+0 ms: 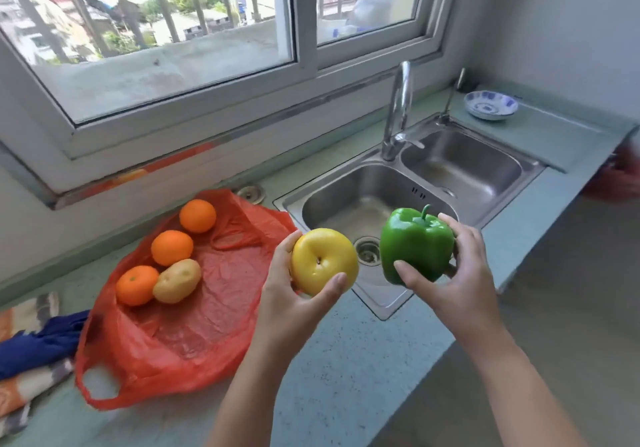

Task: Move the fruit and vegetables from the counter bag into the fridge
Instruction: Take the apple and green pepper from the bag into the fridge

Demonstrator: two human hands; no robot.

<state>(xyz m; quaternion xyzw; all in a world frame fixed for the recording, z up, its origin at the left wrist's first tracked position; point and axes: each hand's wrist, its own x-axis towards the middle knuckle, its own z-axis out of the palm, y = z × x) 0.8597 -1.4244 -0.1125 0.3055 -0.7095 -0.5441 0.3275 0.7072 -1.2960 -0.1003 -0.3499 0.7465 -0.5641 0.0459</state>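
My left hand (pixel 294 304) grips a yellow apple (pixel 323 259), held in the air over the counter's front, next to the sink. My right hand (pixel 457 273) holds a green bell pepper (pixel 415 246) above the sink's left basin. A red plastic bag (pixel 194 315) lies flattened on the counter to the left. On it rest three oranges (pixel 172 247) in a loose row and a potato (pixel 177 281), which touches the nearest orange. No fridge is in view.
A double steel sink (pixel 460 166) with a tall tap (pixel 398 107) fills the counter's right half. A blue-patterned bowl (pixel 490 104) sits at the far right. Folded cloths (pixel 31 349) lie at the left edge. A window runs behind the counter.
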